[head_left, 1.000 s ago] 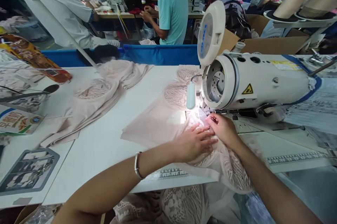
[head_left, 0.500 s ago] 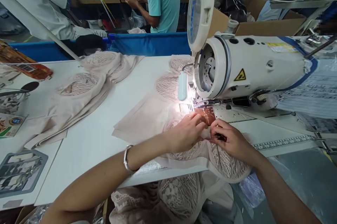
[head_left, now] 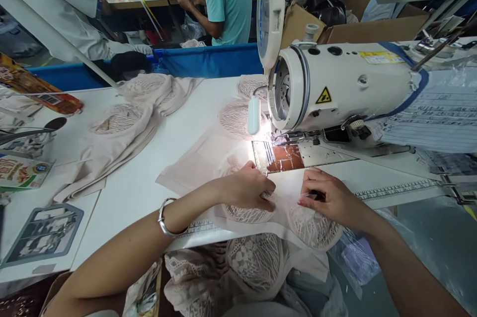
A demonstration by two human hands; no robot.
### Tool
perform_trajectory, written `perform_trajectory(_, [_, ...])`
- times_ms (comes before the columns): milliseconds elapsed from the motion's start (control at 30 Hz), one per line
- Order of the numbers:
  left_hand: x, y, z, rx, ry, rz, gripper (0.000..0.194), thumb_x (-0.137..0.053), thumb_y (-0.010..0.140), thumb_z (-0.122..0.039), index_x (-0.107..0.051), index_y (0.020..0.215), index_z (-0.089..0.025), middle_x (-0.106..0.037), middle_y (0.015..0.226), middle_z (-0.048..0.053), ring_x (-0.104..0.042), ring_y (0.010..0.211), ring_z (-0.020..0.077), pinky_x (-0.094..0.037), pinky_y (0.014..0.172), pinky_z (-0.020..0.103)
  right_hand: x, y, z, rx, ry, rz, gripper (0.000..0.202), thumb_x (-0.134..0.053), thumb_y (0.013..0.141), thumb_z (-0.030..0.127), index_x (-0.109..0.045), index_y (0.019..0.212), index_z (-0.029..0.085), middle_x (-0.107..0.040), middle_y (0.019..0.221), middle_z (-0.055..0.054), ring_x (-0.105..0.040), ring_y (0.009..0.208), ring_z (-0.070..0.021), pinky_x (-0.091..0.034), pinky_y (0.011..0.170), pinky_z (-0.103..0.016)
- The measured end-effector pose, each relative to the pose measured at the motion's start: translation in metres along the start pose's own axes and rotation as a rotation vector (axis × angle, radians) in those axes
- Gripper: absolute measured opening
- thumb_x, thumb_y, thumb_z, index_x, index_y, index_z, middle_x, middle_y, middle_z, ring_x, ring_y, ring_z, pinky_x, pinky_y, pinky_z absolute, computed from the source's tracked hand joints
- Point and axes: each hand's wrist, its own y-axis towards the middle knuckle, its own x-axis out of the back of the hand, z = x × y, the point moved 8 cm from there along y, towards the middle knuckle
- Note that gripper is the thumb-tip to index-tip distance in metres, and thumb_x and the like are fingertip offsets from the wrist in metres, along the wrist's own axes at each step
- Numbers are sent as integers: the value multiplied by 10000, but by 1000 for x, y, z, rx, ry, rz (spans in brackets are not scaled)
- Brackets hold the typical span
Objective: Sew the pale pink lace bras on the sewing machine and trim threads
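Observation:
A pale beige lace bra (head_left: 248,213) lies across the table edge in front of the sewing machine (head_left: 346,76), one lace cup hanging toward me. My left hand (head_left: 249,187) presses on its left cup, fingers curled into the fabric and thumb low on the lace. At the right cup (head_left: 315,227), my right hand (head_left: 328,195) is closed, with a small dark tool (head_left: 318,195) tucked in its fingers; its kind is mostly hidden. Both hands are in front of the lit needle area, apart from the needle. More beige fabric (head_left: 197,158) stretches to the left under the lamp.
Stacked beige bras (head_left: 126,128) lie to the left. A snack packet (head_left: 48,93) and a grey-framed tray (head_left: 42,232) are further left. More lace garments (head_left: 253,270) hang over my lap. Beyond the blue cloth barrier (head_left: 208,62), a person in a teal shirt (head_left: 227,1) stands.
My hands have moved apart: the left went left and down the bra, and the right stays by the right cup. The brown-red plate by the needle is now uncovered. The view shifted slightly.

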Motion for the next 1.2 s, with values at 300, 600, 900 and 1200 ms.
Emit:
perform_trajectory(300, [-11, -5, 17, 72, -146, 11, 155, -827, 646, -195, -739, 773, -189, -687, 834, 24, -640, 734, 193, -424, 620, 246, -9, 6, -4, -85, 268, -25, 552, -473, 924, 669, -425, 595, 228, -416, 576, 21, -382, 552, -137, -306, 527, -286])
perform_trajectory(600, [-4, -6, 17, 67, -337, 25, 213, -572, 910, -351, -605, 789, -178, -566, 705, -14, -488, 624, 124, -358, 584, 239, -10, 5, -7, -109, 425, 65, 460, -578, 888, 646, -572, 737, 211, -454, 660, 30, -384, 584, -128, -299, 541, -273])
perform_trajectory(900, [5, -40, -14, 10, 760, -753, 214, -435, 954, -40, -624, 1004, -127, -668, 944, 111, -591, 861, 222, -486, 755, 359, -9, 12, -18, -125, 144, -83, 400, -476, 948, 498, -548, 676, 213, -491, 590, 29, -428, 564, -138, -310, 551, -272])
perform_trajectory(1200, [-63, -18, 5, -35, 755, -390, 564, -552, 977, -424, -479, 1443, -114, -426, 1545, 209, -350, 1446, 430, -328, 1152, 632, 40, 19, -9, -194, -653, -261, 301, -581, 896, 396, -627, 654, 224, -690, 695, -39, -593, 654, -202, -257, 533, -293])
